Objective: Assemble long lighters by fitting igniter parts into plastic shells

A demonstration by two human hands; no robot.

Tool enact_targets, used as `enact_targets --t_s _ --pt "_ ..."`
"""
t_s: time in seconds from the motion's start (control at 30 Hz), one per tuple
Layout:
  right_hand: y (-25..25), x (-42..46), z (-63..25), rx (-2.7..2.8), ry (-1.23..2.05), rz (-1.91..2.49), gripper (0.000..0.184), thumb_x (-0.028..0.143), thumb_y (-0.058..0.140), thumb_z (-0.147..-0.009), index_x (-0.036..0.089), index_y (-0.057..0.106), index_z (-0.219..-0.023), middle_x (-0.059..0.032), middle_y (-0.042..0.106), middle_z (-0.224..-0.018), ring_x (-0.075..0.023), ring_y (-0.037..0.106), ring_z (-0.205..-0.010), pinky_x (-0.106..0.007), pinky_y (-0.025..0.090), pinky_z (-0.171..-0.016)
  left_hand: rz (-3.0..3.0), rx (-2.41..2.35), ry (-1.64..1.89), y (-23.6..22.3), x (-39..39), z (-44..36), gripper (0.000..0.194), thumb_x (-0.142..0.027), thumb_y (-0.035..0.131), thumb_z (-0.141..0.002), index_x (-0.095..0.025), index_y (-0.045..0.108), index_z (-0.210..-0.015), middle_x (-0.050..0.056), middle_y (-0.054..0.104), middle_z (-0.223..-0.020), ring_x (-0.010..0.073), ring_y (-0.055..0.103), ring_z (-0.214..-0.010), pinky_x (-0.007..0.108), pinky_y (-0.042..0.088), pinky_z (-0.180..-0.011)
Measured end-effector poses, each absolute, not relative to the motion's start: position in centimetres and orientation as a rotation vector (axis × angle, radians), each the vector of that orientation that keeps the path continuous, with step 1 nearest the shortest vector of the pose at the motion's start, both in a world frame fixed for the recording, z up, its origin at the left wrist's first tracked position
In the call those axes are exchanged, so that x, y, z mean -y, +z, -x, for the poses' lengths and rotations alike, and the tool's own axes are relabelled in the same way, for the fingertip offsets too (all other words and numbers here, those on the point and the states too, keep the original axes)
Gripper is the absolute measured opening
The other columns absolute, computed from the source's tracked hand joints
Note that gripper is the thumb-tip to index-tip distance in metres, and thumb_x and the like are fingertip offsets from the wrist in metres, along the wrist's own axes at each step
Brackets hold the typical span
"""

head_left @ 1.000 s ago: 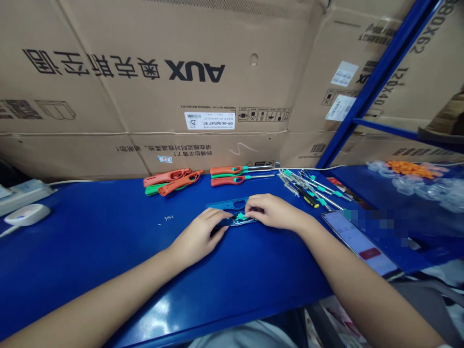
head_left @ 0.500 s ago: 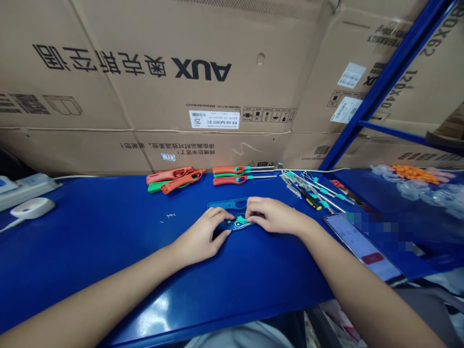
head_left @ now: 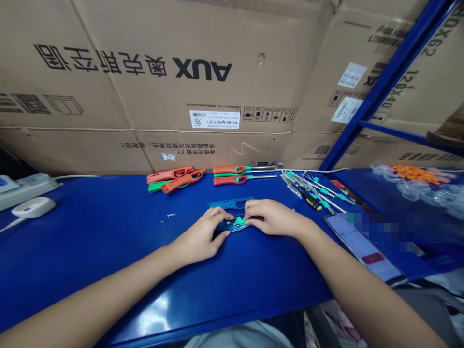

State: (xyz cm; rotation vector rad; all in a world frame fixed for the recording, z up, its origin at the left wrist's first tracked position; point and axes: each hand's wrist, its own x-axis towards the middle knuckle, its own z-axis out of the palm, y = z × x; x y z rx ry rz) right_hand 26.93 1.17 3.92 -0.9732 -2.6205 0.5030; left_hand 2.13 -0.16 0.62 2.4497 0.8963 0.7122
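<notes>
My left hand [head_left: 205, 234] grips one end of a blue lighter shell half [head_left: 235, 229] between thumb and fingers. In the shell lie a green trigger piece [head_left: 239, 222], a thin white wire and a dark part. My right hand [head_left: 266, 216] is pinched at the right side of the green piece; its fingertips hide what exactly they hold. Just behind both hands, a second blue shell half [head_left: 230, 203] rests on the table, its right end close to my right fingers.
Several small screws [head_left: 170, 215] lie left of my hands. Orange and green lighter shells [head_left: 176, 179] and assembled lighters [head_left: 232, 180] line the back. Metal lighter tubes [head_left: 322, 186], a screwdriver [head_left: 311, 199] and a phone [head_left: 362, 246] are at right. Cardboard [head_left: 145, 111] stands behind.
My right hand has shifted slightly left along the blue shell, its fingers closer to the green piece. More of the rear shell half shows. My left hand has stayed in place.
</notes>
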Motion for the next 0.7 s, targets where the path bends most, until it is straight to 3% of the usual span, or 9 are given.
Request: enact_targets --t_s 0.5,0.7 --pt "4.43 -0.41 -26.43 2.767 0.213 0.946 0.02 0.015 0.055 -0.094 0.019 0.07 -0.082 -0.0031 0.067 -0.086 -0.0146 0.06 -0.074 -0.025 0.037 -0.063 -2.421 -0.906 0.746 0.58 0.17 -2.16 0.027 -0.013 0.059 -0.086 -0.02 0.062 -0.112 0.01 0.066 -0.112 0.0261 0.062 -0.11 0.045 0.052 -0.099" --pt "4.72 -0.27 -26.41 2.741 0.3 1.006 0.017 0.016 0.057 -0.094 0.018 0.071 -0.085 -0.0037 0.068 -0.091 -0.0149 0.061 -0.076 -0.025 0.039 -0.066 -2.419 -0.927 0.763 0.57 0.32 -2.31 0.031 -0.013 0.06 -0.085 -0.019 0.057 -0.115 0.011 0.066 -0.113 0.0267 0.062 -0.11 0.046 0.052 -0.099"
